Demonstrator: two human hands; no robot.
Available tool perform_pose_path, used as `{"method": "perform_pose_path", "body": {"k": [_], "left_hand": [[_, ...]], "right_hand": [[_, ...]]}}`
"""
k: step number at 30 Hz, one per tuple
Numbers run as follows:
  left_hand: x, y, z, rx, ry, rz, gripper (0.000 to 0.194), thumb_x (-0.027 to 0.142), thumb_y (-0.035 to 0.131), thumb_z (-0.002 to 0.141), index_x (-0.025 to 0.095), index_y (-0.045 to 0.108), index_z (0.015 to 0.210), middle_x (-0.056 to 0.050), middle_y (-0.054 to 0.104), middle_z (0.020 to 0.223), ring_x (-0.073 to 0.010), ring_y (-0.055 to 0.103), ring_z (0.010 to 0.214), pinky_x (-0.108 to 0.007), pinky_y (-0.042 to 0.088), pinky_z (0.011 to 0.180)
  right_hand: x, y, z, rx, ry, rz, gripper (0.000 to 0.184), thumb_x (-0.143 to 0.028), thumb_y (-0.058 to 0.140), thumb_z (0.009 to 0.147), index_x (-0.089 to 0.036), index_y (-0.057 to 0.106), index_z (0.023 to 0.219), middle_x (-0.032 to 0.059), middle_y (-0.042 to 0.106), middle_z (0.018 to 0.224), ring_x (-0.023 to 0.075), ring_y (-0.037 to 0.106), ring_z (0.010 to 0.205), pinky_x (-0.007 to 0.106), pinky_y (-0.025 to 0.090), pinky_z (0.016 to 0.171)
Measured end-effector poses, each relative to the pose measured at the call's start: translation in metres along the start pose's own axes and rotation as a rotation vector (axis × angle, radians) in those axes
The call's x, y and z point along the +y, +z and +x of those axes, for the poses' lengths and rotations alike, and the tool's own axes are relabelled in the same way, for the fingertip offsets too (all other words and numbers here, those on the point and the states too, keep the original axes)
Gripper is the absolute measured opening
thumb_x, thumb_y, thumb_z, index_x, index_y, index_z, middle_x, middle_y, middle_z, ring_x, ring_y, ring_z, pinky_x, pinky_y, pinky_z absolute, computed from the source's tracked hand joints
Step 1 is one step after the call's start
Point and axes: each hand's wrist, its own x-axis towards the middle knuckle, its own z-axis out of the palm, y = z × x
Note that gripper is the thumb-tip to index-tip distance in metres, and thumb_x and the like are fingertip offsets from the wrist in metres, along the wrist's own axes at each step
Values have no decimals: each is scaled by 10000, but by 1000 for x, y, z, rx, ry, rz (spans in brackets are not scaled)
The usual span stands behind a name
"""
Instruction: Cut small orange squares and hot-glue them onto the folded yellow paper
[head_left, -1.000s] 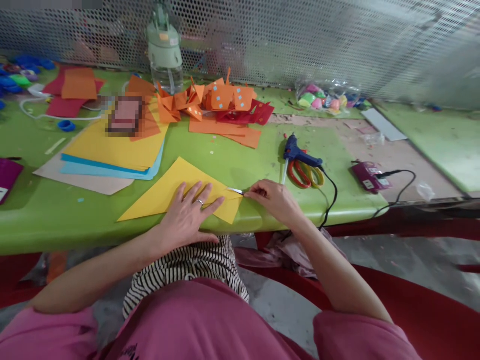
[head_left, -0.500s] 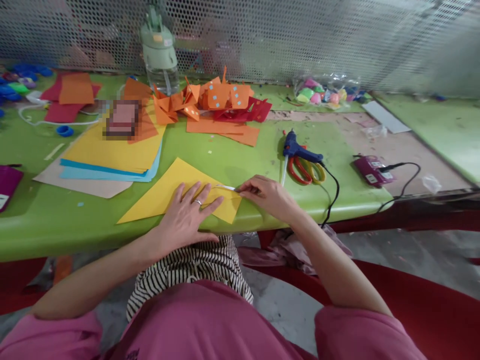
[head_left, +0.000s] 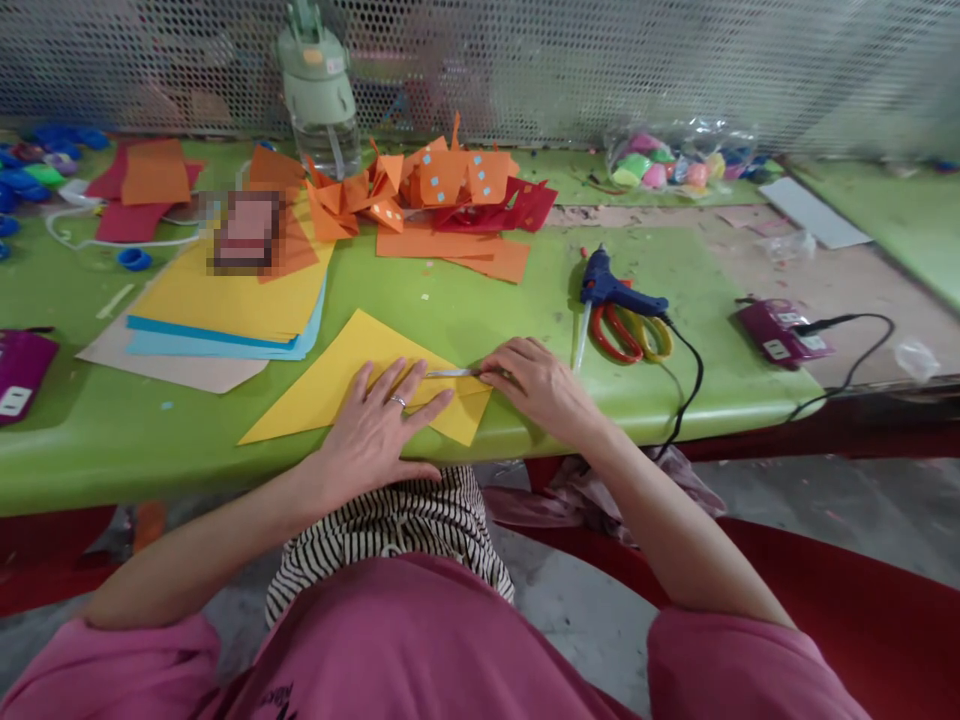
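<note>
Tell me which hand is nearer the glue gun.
Right. Your right hand pinches a thin tool over the yellow paper, left of the glue gun and closer to you. Your left hand is farther left, spread on the paper.

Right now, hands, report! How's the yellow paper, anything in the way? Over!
Left hand spread on yellow paper. Right hand pinching slim tool over it. Nothing else visible on it; glue gun clear, to the right.

Soft, moderately bright light falls evenly, with pale sheen on the green table's (head_left: 480, 305) front edge and faint shadows; the perforated screen (head_left: 525, 70) looks hazy, perhaps slightly out of focus.
</note>
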Motion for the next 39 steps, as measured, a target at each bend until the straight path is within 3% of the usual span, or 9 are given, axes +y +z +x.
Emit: {"method": "perform_pose_path", "body": {"k": [9,15,18,22,24,27,32,39], "left_hand": [[-3,-2,0,-18,-15,-19,949,789,583,740,311,387,1536,-250,294,1602,-456,300,1472,-618,223,1179],[0,-7,2,-57,-24,-34,981,817,586,713,325,380,1537,-242,299,1604,-466,297,1470,-641,219,1171],[-4,-15,5,-85,-38,-64,1058,861,566,685,273,372,1543,-243,338,1587,-470,320,1455,-674,220,1158],[-25,-21,13,-53,-54,-159,960,783,376,879,100,304,1549,-226,460,1517,-356,426,1415,-518,333,1168],[-37,-18,17,-19,-106,-113,863,690,292,962,41,310,1531,-227,414,1553,-333,354,1468,-489,290,1202],[-48,-12,21,-50,-134,-26,797,637,307,987,55,325,1531,-200,317,1615,-343,264,1512,-509,205,1237],[-48,-13,22,-96,-176,3,838,677,377,950,85,332,1541,-198,263,1636,-370,220,1522,-501,207,1235],[-47,-17,25,-148,-226,7,907,699,364,936,37,280,1551,-181,253,1643,-340,213,1530,-494,208,1236]], "right_hand": [[7,5,14,-27,-206,91,216,-281,492,1004,-184,685,988,86,709,938,214,610,877,346,491,807],[4,3,13,-37,-81,77,140,-241,572,957,-177,672,884,72,684,850,194,606,800,310,464,730],[2,2,16,-67,-38,109,99,-226,608,934,-181,671,874,54,679,843,174,605,779,289,453,718],[0,0,18,-85,-11,130,85,-227,622,924,-181,680,881,46,676,854,154,608,764,268,448,704],[0,-1,19,-95,-8,135,92,-222,620,924,-174,684,879,48,677,852,149,609,750,264,450,698],[0,0,20,-103,-10,133,103,-222,620,922,-165,687,868,51,678,836,148,613,738,265,458,698],[-4,4,23,-94,52,148,87,-228,639,901,-173,692,861,50,690,844,151,629,734,263,459,682],[-2,-1,24,-108,136,160,78,-240,657,883,-190,699,841,39,699,810,147,624,697,264,451,650]]}}
